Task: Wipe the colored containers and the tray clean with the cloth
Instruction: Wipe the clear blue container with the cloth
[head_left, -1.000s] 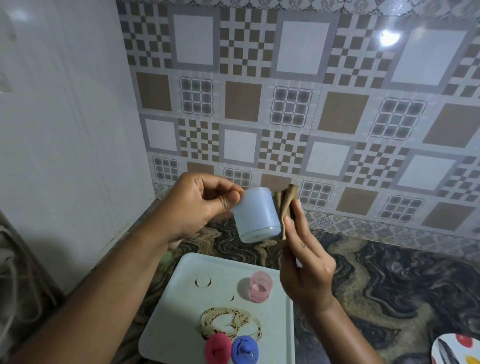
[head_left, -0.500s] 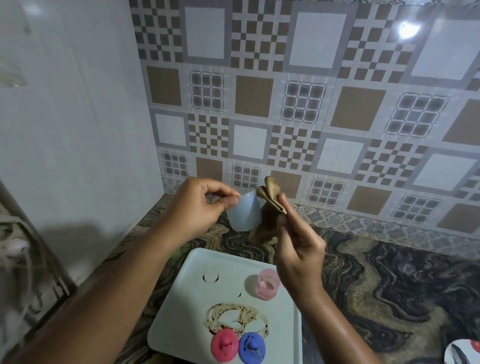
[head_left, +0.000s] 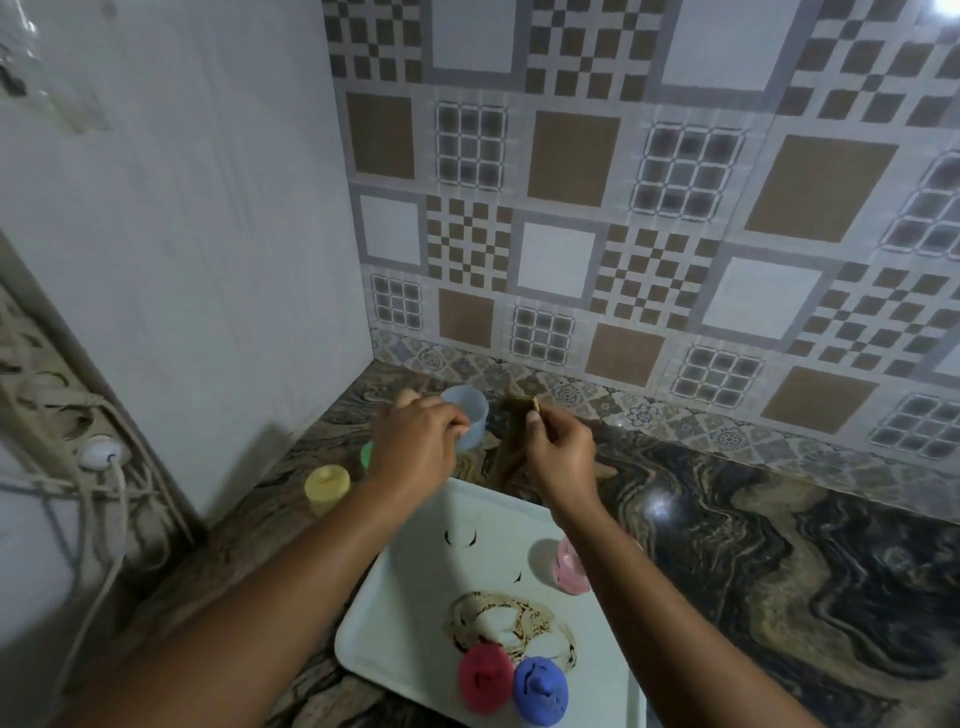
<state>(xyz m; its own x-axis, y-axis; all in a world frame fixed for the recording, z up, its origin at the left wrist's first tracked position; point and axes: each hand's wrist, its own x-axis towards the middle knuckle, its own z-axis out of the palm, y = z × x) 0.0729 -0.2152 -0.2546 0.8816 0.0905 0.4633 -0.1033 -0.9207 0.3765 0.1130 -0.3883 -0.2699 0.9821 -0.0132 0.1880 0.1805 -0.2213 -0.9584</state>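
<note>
The pale blue container (head_left: 467, 418) sits at the far edge of the scene beyond the white tray (head_left: 415, 597), gripped by the left hand (head_left: 415, 449), whose fingers curl round its near side. Whether its base touches the marbled countertop (head_left: 779, 545) cannot be told. Just to its right, the right hand (head_left: 561, 460) pinches the brown cloth (head_left: 511, 441) between thumb and fingers, and the cloth hangs down toward the tray's far edge. The two hands are close together but apart, both forearms reaching forward over the tray, backs of the hands turned up. Six containers show in all. The pale blue one is in hand. Three are on the tray: a pink one (head_left: 571, 569) near its right edge, partly behind the right forearm, and a red one (head_left: 485, 675) and a blue one (head_left: 540, 688) touching side by side at the near edge. Two are on the counter left of the tray: a yellow one (head_left: 327, 486) and a green one (head_left: 368, 454), mostly hidden behind the left hand. There is one tray, marked with a brown smear (head_left: 511, 623), and one cloth.
</note>
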